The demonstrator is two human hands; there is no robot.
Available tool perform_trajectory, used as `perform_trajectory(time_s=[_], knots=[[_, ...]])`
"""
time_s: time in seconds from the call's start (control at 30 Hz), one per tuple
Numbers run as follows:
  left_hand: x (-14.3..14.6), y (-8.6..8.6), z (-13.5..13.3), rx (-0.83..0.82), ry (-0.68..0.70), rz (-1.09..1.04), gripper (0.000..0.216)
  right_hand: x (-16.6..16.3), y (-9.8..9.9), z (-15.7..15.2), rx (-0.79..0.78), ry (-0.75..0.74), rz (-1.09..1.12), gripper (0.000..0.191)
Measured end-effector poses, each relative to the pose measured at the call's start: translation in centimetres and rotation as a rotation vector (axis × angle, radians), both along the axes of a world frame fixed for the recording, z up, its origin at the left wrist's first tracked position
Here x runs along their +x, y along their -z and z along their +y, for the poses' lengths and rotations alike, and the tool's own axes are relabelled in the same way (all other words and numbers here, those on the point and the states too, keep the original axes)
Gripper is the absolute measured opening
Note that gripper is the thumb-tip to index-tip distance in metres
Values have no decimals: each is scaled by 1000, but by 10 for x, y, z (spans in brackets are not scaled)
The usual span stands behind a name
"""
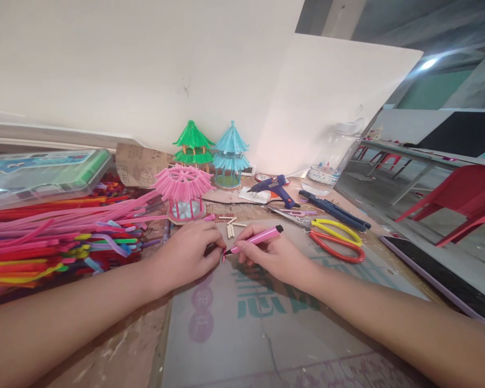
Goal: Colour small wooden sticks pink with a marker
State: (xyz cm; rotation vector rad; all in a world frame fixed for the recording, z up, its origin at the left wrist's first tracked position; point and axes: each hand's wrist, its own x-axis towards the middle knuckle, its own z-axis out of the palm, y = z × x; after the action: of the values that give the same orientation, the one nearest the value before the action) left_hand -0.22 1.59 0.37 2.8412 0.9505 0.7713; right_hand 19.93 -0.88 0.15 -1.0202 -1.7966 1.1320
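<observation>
Right hand (pixel 272 253): grip clamped on pink marker (pixel 255 239), tip aimed left. Left hand (pixel 188 250): grip pinched together right at the marker tip; anything held is too small to tell. Short wooden sticks (pixel 230 226) lie just beyond both grips on the bench (pixel 125 350).

The pink marker (pixel 255 238) you hold looks smooth, slightly glossy plastic. Beneath it lies matt printed cardboard (pixel 267 323). At nine o'clock the pipe cleaners (pixel 44 237) are fuzzy. At twelve, the short sticks (pixel 230 226) seem bare wood.
</observation>
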Motion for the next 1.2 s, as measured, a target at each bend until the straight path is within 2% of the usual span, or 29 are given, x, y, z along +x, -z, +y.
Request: perform_trajectory(time_s=[0.27, 0.47, 0.8, 1.2], knots=[[0, 1, 0, -1, 0, 5, 14, 1, -1, -1, -37, -58, -32, 18], [0, 1, 0, 2, -5, 9, 14, 0, 0, 1, -20, 1, -1, 20], [-1, 2, 1, -4, 0, 3, 14, 3, 1, -1, -19, -54, -35, 21], [0, 0, -2, 16, -17, 39, 14, -2, -1, 1, -58, 8, 21, 20]])
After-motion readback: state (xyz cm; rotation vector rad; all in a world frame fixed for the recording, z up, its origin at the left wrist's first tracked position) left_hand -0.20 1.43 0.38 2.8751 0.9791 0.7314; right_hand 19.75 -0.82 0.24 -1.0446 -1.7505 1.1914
